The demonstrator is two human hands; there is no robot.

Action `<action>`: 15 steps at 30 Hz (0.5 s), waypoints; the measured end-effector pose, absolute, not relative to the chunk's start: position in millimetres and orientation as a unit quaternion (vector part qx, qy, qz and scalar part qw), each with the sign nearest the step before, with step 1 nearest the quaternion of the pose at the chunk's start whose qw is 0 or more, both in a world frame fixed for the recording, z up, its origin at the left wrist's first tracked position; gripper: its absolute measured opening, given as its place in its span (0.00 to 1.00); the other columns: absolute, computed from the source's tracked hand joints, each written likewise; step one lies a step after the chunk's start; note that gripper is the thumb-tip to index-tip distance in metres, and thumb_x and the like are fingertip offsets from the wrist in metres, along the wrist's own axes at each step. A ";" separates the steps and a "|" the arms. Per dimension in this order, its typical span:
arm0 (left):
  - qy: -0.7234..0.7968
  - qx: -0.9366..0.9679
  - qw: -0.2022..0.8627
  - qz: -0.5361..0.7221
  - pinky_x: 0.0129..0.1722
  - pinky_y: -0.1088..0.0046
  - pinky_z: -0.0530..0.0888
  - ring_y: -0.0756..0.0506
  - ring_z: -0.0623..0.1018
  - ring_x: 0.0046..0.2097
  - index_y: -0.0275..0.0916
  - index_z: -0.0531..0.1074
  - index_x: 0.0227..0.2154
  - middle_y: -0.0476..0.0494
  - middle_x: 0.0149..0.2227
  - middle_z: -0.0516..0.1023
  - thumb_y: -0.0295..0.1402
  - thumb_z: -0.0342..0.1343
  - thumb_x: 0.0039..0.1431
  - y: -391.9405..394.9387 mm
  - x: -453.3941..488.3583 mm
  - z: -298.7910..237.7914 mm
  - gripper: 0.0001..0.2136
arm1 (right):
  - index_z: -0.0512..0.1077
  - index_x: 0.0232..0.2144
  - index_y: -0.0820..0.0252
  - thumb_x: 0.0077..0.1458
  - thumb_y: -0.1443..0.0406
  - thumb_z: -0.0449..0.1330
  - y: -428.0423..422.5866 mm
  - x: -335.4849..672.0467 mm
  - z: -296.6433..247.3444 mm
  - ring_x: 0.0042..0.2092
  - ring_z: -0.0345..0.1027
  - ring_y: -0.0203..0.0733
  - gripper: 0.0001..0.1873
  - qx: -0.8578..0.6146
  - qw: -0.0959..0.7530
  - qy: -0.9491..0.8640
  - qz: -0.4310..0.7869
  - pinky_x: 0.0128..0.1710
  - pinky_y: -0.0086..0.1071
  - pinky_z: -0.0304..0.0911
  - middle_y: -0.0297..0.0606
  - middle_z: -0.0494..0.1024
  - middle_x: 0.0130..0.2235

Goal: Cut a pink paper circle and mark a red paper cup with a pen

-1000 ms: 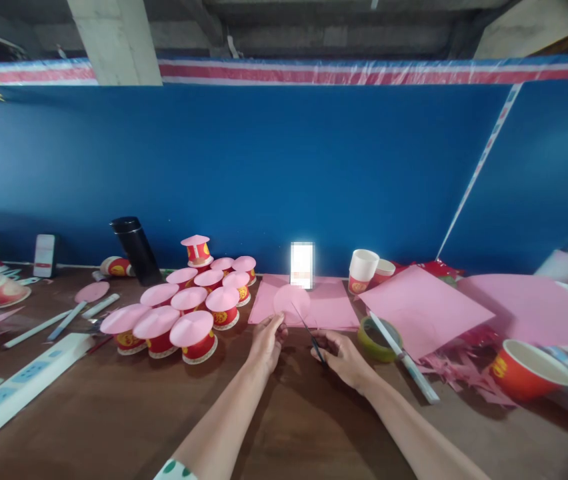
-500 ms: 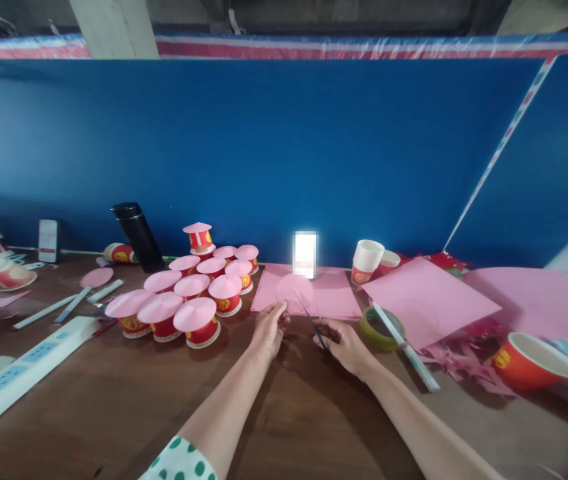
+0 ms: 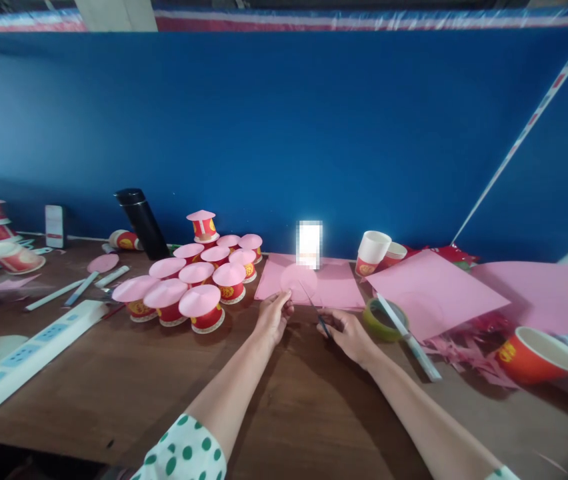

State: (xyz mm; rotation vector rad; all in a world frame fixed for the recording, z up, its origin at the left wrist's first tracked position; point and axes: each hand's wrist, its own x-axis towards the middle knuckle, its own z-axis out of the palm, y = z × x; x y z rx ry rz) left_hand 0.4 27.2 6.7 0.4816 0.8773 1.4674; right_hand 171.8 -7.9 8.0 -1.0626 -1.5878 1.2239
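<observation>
My left hand (image 3: pixel 275 316) pinches the lower left edge of a round pink paper disc (image 3: pixel 298 280). The disc is held up in front of a stack of pink paper sheets (image 3: pixel 339 287). In my right hand (image 3: pixel 345 333) is a pair of scissors (image 3: pixel 322 321), fingers closed round the handles. Their thin blades point up and left over the disc; whether they touch the paper I cannot tell. To the left of my hands stand several red paper cups (image 3: pixel 207 319) topped with pink paper cones (image 3: pixel 200 300).
A glowing phone (image 3: pixel 309 245) leans against the blue partition (image 3: pixel 284 133). Rightward lie a tape roll (image 3: pixel 383 320), a box cutter (image 3: pixel 409 339), a large pink sheet (image 3: pixel 437 293), pink scraps and a tipped red cup (image 3: pixel 524 360). A black flask (image 3: pixel 143 223) and power strip (image 3: pixel 34 357) are leftward.
The camera view has tilted slightly down, so everything sits a little higher in the picture. My hands keep nearly the same hold on the disc and scissors.
</observation>
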 end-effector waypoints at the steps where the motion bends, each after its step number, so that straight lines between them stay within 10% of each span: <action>1: 0.384 0.209 0.631 0.641 0.19 0.83 0.66 0.56 0.68 0.21 0.33 0.71 0.21 0.52 0.18 0.68 0.32 0.66 0.36 27.3 0.3 6.6 0.11 | 0.71 0.39 0.64 0.45 0.57 0.63 -7.4 171.9 7.0 0.32 0.68 0.39 0.20 -0.425 0.423 -0.634 0.489 0.32 0.31 0.64 0.36 0.76 0.31; 15: 0.368 0.189 0.629 0.658 0.19 0.84 0.66 0.57 0.68 0.20 0.34 0.69 0.21 0.53 0.17 0.67 0.29 0.65 0.38 27.7 -1.0 6.8 0.09 | 0.70 0.44 0.62 0.49 0.61 0.60 -9.0 173.9 2.7 0.38 0.70 0.43 0.19 -0.439 0.404 -0.698 0.396 0.38 0.33 0.66 0.39 0.77 0.35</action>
